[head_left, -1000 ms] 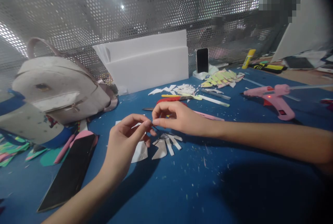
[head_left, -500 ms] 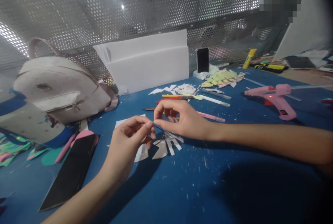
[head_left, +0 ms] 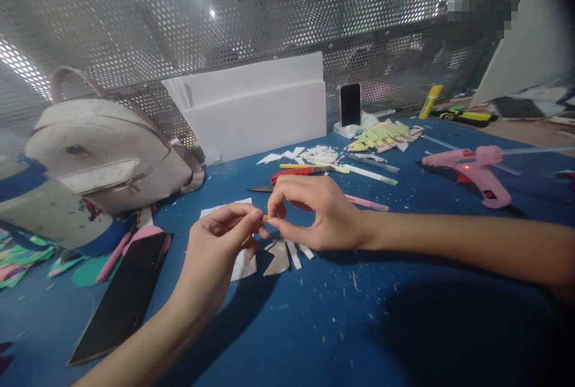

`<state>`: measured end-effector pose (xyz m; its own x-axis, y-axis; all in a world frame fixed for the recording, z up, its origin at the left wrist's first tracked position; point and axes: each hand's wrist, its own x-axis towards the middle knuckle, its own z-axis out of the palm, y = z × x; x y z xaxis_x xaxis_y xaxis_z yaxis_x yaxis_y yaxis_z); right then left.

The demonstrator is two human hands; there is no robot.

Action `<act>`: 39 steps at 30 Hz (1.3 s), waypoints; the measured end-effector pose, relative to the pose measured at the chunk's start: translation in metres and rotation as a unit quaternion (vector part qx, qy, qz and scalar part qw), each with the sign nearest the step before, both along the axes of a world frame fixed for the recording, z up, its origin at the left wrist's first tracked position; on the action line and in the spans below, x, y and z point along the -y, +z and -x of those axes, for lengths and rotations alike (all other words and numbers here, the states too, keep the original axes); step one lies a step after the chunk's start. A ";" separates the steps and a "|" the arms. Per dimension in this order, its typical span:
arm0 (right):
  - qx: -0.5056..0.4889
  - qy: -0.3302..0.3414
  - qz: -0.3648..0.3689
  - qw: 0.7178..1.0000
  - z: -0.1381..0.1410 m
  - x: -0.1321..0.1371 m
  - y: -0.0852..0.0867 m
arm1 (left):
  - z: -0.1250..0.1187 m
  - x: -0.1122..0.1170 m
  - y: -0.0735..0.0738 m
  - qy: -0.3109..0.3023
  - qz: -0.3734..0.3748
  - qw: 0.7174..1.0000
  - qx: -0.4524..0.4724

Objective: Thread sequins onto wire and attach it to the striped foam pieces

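My left hand [head_left: 224,231] and my right hand [head_left: 317,210] meet tip to tip above the blue table. Thumb and forefinger of each are pinched together, and whatever lies between them is too small to make out. Just below my right hand rest cut white paper strips [head_left: 294,253] and a greyish paper piece [head_left: 277,258]. A white paper scrap [head_left: 245,264] lies partly hidden under my left hand. Behind my hands are red-handled scissors [head_left: 287,172], partly covered by my right hand, and a pink pen [head_left: 368,202].
A pink glue gun [head_left: 480,168] with a lit red light lies at right. A backpack [head_left: 99,147] and a dark phone-like slab [head_left: 119,297] are at left. White foam boards [head_left: 260,108], a standing phone [head_left: 350,104], paper scraps [head_left: 321,154] and a glue stick [head_left: 430,102] sit behind.
My right hand has shifted slightly down and now covers more of the paper strips. The fingertips of both hands remain together; the dark thin line seen below them earlier no longer shows.
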<state>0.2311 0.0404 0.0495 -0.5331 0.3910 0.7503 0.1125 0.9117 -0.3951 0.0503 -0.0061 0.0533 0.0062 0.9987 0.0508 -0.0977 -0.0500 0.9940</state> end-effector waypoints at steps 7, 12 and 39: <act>-0.006 -0.010 0.042 0.999 0.002 0.002 -0.002 | -0.001 0.000 0.000 0.023 -0.017 1.000 0.007; -0.003 -0.013 0.166 0.986 0.004 0.002 -0.002 | 0.000 -0.002 -0.003 0.027 -0.028 0.999 0.013; 0.002 -0.009 0.175 0.985 0.005 -0.003 -0.003 | 0.003 -0.007 -0.008 -0.021 -0.032 0.998 -0.040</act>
